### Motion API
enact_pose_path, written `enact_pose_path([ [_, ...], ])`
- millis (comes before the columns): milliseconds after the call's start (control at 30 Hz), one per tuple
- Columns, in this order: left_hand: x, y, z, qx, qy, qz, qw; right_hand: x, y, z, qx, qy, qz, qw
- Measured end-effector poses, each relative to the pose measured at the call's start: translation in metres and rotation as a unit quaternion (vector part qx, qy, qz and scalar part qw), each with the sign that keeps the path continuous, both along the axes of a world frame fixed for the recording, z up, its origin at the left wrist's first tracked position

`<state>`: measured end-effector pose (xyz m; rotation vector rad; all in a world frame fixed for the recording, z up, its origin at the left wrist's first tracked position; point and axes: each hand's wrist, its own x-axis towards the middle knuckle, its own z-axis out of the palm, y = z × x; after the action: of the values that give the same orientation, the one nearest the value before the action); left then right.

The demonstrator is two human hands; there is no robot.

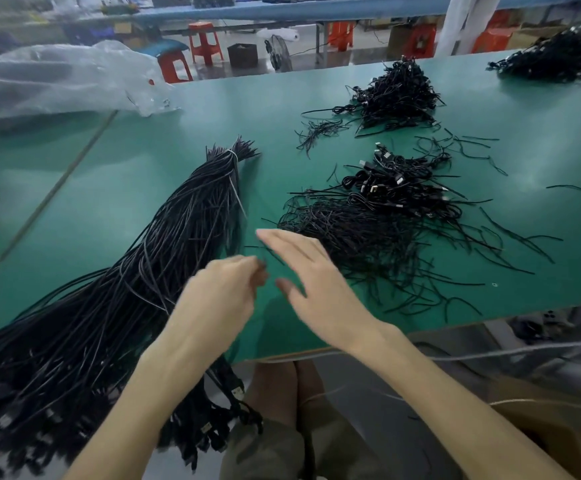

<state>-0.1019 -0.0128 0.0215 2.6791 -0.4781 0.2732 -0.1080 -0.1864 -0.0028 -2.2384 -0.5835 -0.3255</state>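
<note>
The pile of thin black ties (362,233) lay on the green table (126,174), just past the right hand (317,282). That hand was flat with its fingers spread. The left hand (219,296) had curled fingers beside the big cable bundle (164,258). It was too blurry to tell if it pinched anything.

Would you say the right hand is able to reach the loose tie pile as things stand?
Probably yes: the right hand is open, its fingertips close to the near edge of the tie pile, and only bare table lies between them; nothing blocks the way.
</note>
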Motion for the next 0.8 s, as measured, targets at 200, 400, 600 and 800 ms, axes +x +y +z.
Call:
enact_pose_path([
  [200,0.011,0.001,-0.015,-0.123,0.093,-0.055,0.987,0.003,-0.006,-0.005,-0.136,0.023,0.032,0.99],
  [400,0.013,0.017,-0.031,-0.178,0.203,-0.098,0.958,-0.001,-0.03,-0.011,-0.073,-0.101,-0.073,0.99],
  [600,0.017,0.05,-0.028,-0.221,0.256,-0.16,0.927,0.004,-0.024,0.007,0.2,-0.065,-0.202,0.957],
  [800,0.019,0.061,-0.038,-0.359,0.17,-0.101,0.912,0.021,-0.032,0.033,0.228,-0.038,-0.181,0.956],
])
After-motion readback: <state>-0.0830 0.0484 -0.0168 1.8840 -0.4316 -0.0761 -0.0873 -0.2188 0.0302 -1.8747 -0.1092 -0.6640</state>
